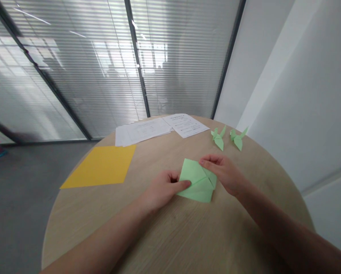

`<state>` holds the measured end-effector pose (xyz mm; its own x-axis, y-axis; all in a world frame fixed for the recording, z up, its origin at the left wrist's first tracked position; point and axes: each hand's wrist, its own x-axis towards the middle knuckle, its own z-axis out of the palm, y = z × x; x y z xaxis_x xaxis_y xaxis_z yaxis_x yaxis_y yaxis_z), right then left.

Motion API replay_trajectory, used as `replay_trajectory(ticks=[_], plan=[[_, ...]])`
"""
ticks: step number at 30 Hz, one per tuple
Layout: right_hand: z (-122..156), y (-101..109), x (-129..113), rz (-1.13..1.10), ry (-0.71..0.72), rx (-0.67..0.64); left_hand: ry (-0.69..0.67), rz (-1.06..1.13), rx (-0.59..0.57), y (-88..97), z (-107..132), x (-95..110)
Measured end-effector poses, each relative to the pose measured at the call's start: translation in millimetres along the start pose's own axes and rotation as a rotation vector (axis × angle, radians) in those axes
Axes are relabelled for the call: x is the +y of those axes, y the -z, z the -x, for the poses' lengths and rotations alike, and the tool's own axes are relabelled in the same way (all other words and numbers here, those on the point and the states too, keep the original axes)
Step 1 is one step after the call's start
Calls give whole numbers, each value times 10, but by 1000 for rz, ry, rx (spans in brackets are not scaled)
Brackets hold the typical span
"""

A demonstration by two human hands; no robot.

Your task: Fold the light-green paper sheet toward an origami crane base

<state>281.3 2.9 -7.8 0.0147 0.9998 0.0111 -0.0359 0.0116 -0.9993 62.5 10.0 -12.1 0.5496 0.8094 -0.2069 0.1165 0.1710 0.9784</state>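
Note:
A partly folded light green paper [197, 182] lies on the round wooden table [170, 236] in front of me. My left hand [164, 188] is curled, its thumb pressing down on the paper's left edge. My right hand [224, 173] rests on the paper's right side, fingers drawn together and pinching a fold near its top corner. Both forearms reach in from the bottom of the view.
Two finished green paper cranes [218, 139] [238, 139] stand at the table's far right. A yellow square sheet [102, 166] lies to the left. White printed sheets [159, 129] lie at the far edge. Glass walls with blinds stand behind, a white wall on the right.

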Motion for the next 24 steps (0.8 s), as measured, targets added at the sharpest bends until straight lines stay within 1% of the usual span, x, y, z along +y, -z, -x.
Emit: replay_trajectory(ticks=[2,4,6,8,11,15,17,19,21,22,24], plan=[[-33,25,-10,-124,-55,58,-9,67,71,13,-17,-20],[-67,39,-19,-285,-119,56,-44,143,179,27,-35,-22],[-75,14,-15,-402,-137,-29,-91,211,278,34,-46,-15],[-46,-50,10,-429,-95,-127,-131,267,333,27,-46,-11],[33,-161,73,-317,-11,-203,-170,275,312,-4,-35,-19],[85,-210,111,-104,12,-149,-132,194,187,-23,-31,-24],[81,-196,101,-30,-6,-131,-135,193,169,1,-41,-12],[76,-184,88,28,-31,-148,-174,199,217,46,-53,8],[77,-185,83,85,-50,-171,-209,152,285,96,-58,35],[79,-189,86,113,-57,-182,-216,100,311,118,-56,49],[86,-197,99,166,-70,-200,-211,-46,319,145,-46,77]])
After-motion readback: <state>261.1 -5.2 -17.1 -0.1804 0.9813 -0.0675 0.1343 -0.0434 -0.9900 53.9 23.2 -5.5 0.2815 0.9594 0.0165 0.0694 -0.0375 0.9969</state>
